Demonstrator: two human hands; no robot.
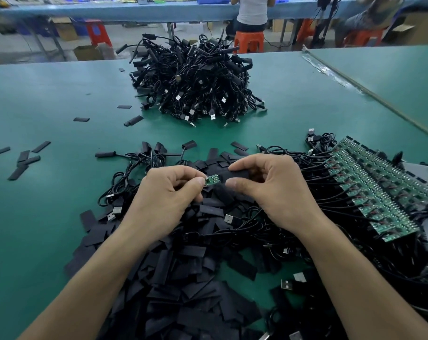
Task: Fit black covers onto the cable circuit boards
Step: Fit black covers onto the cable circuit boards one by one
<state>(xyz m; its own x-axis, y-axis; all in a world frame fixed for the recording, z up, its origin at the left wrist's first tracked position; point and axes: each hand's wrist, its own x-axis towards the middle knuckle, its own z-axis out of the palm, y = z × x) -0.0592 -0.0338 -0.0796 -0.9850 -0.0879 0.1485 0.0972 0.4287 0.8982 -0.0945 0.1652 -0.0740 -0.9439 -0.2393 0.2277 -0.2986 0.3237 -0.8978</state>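
Note:
My left hand [170, 192] pinches a small green circuit board [211, 180] by its left end. My right hand [269, 185] pinches a black cover [237, 176] between thumb and fingers, just right of the board and almost touching its free end. Both hands hover over a heap of loose black covers [183, 278] in front of me. A row of uncovered green circuit boards with cables [374, 190] lies to the right.
A big pile of black cables with USB plugs [195, 79] sits at the middle far side of the green table [48, 94]. Stray covers [24, 158] lie at the left. People sit on orange stools beyond the table.

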